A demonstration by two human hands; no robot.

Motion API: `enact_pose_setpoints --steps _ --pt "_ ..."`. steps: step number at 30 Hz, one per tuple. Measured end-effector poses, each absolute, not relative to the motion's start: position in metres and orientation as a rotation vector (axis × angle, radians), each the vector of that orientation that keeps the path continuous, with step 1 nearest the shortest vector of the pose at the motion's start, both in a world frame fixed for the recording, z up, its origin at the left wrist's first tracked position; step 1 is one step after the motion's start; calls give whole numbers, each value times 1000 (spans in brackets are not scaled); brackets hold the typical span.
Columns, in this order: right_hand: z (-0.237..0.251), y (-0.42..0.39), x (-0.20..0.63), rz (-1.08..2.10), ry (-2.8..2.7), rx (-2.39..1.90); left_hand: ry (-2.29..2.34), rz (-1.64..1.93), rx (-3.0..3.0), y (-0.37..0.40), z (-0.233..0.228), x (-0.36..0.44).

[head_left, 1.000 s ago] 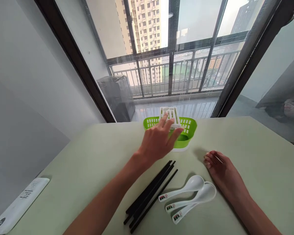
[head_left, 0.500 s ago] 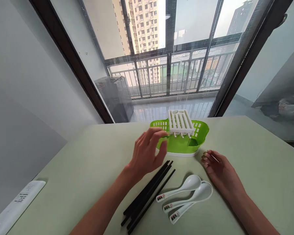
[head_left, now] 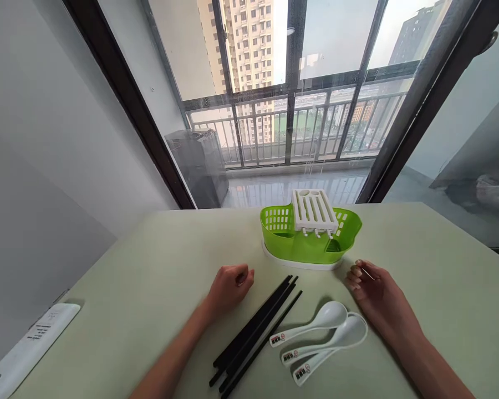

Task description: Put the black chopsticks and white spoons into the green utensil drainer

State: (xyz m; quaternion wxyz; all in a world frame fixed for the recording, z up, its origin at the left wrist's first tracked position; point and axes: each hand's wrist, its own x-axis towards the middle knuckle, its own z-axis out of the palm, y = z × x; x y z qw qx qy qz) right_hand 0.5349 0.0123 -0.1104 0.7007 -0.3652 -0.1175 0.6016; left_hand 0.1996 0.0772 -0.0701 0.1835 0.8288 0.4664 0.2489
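Observation:
My left hand (head_left: 232,285) rests on the table left of the chopsticks, its fingers curled into a loose fist with nothing visible inside. Several black chopsticks (head_left: 258,334) lie slanted in a loose bundle. To their right, three white spoons (head_left: 331,316) lie partly overlapping, labels on their handles. My right hand (head_left: 374,291) lies on its side beyond the spoon bowls, fingers curled inward, holding nothing that I can see. Past both hands stands a green basket (head_left: 303,254) with square holes and a white base. A white slotted rack (head_left: 315,210) with small hooks sits across it.
The pale green table (head_left: 183,255) extends to both sides. A long white object with printed text (head_left: 37,341) lies at its left edge. Behind the far edge are glass doors with a dark frame (head_left: 386,160) and a balcony holding a grey boxy appliance (head_left: 202,166).
My left hand has drawn back from in front of the basket, down and left to the table, and its spread fingers have curled. The view has shifted slightly. My right hand stays put.

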Motion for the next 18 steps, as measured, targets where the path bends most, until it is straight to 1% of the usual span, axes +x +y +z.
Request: enact_pose_setpoints --steps 3,7,12,14,16,18 --pt "-112 12 534 1271 -373 -861 1269 638 2383 74 -73 202" --pt "-112 6 528 1076 -478 -978 1242 592 2436 72 -77 202" --pt "-104 -1 518 577 -811 -1288 1250 544 2495 72 -78 201" --pt "-100 -1 516 432 -958 -1358 1235 539 2511 71 -78 202" --pt "-97 -1 515 373 -1074 -1394 1222 538 2525 71 -78 202" --pt "-96 0 515 413 -1161 -1386 1215 543 2538 71 -78 202"
